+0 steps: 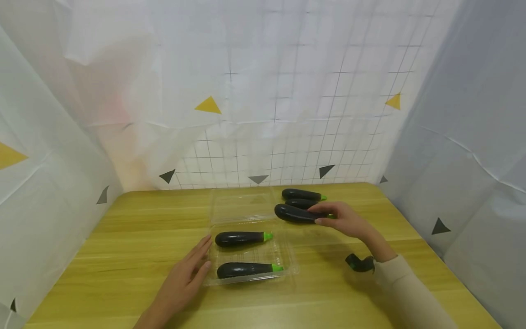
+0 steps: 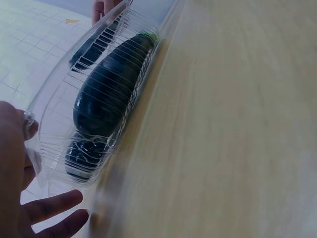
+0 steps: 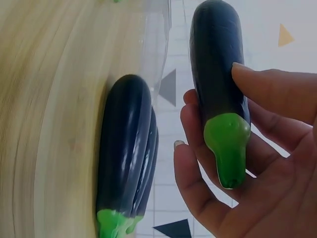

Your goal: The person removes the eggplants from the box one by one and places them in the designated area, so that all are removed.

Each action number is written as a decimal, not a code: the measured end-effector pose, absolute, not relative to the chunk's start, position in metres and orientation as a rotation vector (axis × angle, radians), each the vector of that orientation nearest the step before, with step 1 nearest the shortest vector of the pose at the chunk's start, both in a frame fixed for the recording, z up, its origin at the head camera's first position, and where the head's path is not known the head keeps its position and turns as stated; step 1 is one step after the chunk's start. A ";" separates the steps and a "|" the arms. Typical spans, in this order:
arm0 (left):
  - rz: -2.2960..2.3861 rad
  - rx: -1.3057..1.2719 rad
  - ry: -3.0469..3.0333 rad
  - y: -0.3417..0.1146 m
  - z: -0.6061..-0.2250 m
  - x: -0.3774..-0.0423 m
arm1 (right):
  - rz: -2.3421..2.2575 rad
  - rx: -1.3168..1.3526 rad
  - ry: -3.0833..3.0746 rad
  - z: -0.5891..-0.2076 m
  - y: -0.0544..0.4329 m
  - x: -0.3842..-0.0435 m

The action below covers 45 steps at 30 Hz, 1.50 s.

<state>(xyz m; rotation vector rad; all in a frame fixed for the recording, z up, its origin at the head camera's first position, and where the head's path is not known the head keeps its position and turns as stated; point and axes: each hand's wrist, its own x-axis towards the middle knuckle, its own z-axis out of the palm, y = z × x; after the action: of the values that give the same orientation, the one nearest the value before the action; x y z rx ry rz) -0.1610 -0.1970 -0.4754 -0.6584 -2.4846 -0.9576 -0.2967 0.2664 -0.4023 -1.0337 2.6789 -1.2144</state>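
My right hand point(image 1: 343, 220) pinches a dark purple eggplant point(image 3: 218, 59) near its green stem, thumb on one side and fingers on the other. The right wrist view shows it raised beside two other eggplants point(image 3: 124, 148), which lie side by side at the back right of the table. A clear plastic clamshell box point(image 1: 292, 265) stands open in the middle with its lid point(image 1: 242, 205) laid back. Inside are a rear eggplant point(image 1: 240, 238) and a front eggplant point(image 1: 246, 270), their stems to the right. My left hand point(image 1: 181, 281) touches the box's left edge with its fingers extended.
The wood-grain table point(image 1: 123, 256) ends at a white sheet wall point(image 1: 255, 151) with grid lines and triangles. Similar sheets hang at left and right. A dark curved object point(image 1: 359, 263) shows beside the right sleeve point(image 1: 411, 288).
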 end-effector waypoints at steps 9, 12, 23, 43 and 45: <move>-0.959 -0.664 -2.477 -0.197 -0.474 -0.160 | -1.189 -1.018 2.643 -0.408 0.280 -0.303; -0.956 -0.666 -2.477 -0.197 -0.474 -0.161 | -1.188 -1.020 2.632 -0.410 0.283 -0.305; -0.964 -0.659 -2.481 -0.196 -0.473 -0.160 | -1.156 -1.011 2.627 -0.417 0.294 -0.312; -0.957 -0.668 -2.477 -0.196 -0.471 -0.159 | -1.105 -0.999 2.608 -0.432 0.305 -0.320; -0.959 -0.668 -2.476 -0.196 -0.471 -0.159 | -1.090 -1.003 2.614 -0.434 0.306 -0.320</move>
<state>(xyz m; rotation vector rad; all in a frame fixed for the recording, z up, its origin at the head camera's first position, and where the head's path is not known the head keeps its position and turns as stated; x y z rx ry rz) -0.1594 -0.1959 -0.4707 -0.6677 -2.4764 -0.9592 -0.3199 0.3061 -0.4339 -1.0025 2.6136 -1.0897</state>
